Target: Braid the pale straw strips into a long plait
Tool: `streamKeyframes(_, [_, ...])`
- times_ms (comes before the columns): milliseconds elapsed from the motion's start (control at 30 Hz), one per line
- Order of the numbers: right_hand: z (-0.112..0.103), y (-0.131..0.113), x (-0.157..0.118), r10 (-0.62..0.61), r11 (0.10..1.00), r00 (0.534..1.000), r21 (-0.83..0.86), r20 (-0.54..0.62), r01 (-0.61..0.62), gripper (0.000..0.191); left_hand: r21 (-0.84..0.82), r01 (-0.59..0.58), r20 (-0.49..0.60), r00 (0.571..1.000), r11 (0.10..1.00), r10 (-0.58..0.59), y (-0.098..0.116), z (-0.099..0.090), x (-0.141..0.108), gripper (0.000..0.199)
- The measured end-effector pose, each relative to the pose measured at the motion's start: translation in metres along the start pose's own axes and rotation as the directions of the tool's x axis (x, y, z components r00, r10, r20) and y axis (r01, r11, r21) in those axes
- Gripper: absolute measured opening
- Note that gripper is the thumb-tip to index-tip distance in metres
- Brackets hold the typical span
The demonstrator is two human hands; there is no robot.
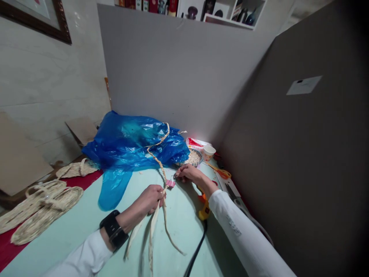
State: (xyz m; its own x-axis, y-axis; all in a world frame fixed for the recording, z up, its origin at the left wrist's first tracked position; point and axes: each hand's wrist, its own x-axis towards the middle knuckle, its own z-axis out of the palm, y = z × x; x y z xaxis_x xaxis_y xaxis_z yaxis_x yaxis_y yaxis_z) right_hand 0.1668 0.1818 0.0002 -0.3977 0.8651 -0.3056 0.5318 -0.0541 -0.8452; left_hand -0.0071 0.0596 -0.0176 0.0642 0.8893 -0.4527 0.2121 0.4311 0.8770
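A straw braid (157,158) runs from on top of a blue plastic bag down to the table. My left hand (152,198) is closed around its lower end, where loose straw strands (152,234) fan out below the fingers. Just above that grip, a pink binder clip (170,182) sits on the braid. The fingers of my right hand (187,174) are pinched at the clip's metal handle, to the right of the braid. Whether the clip's jaws are pressed apart is too small to tell.
The blue plastic bag (135,138) covers the back of the pale green table. Behind my right hand are a woven basket (195,157) and a paper cup (209,152). A yellow-and-orange tool (204,209) with a black cord lies beside my right forearm. Straw sandals (49,211) rest at left.
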Motion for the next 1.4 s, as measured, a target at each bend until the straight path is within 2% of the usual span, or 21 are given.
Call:
streamKeyframes(133, [0.004,-0.007,-0.004,0.04,0.972,0.998,-0.23,-0.046,-0.05,0.033,-0.011,-0.037,0.027,0.999,0.999,0.037,-0.005,-0.002,0.001,0.027])
streamKeyframes(300, [0.015,-0.008,-0.023,-0.089,0.889,0.975,-0.458,-0.206,-0.015,0.031,-0.036,-0.093,0.089,0.991,0.995,0.096,-0.007,-0.007,0.004,0.036])
streamKeyframes(433, [0.032,0.001,-0.049,-0.204,0.821,0.932,-0.571,-0.3,-0.004,0.021,-0.054,-0.105,0.138,0.984,0.993,0.112,-0.009,-0.005,0.0,0.038])
streamKeyframes(600, [0.04,0.006,-0.071,-0.264,0.776,0.916,-0.63,-0.301,0.017,0.027,-0.062,-0.098,0.145,0.984,0.993,0.106,-0.018,0.003,-0.008,0.036])
streamKeyframes(767, [0.042,0.003,-0.099,-0.3,0.79,0.905,-0.61,-0.302,0.058,0.027,-0.11,-0.089,0.176,0.979,0.99,0.107,-0.019,0.005,-0.013,0.037])
streamKeyframes(967, [0.077,0.005,-0.133,-0.255,0.894,0.924,-0.433,-0.285,0.113,0.028,-0.214,-0.094,0.201,0.97,0.972,0.138,-0.016,0.013,-0.02,0.038])
streamKeyframes(1133, [0.095,0.005,-0.141,-0.196,0.978,0.929,-0.131,-0.313,0.162,0.038,-0.248,-0.108,0.217,0.962,0.963,0.164,-0.016,0.017,-0.024,0.04])
streamKeyframes(1233, [0.096,0.005,-0.142,-0.145,0.986,0.938,-0.128,-0.316,0.109,0.027,-0.243,-0.117,0.235,0.956,0.963,0.176,-0.017,0.018,-0.025,0.04])
streamKeyframes(1400, [0.092,0.009,-0.14,-0.159,0.981,0.939,-0.154,-0.306,0.116,0.014,-0.241,-0.156,0.219,0.953,0.958,0.21,-0.023,0.02,-0.027,0.041])
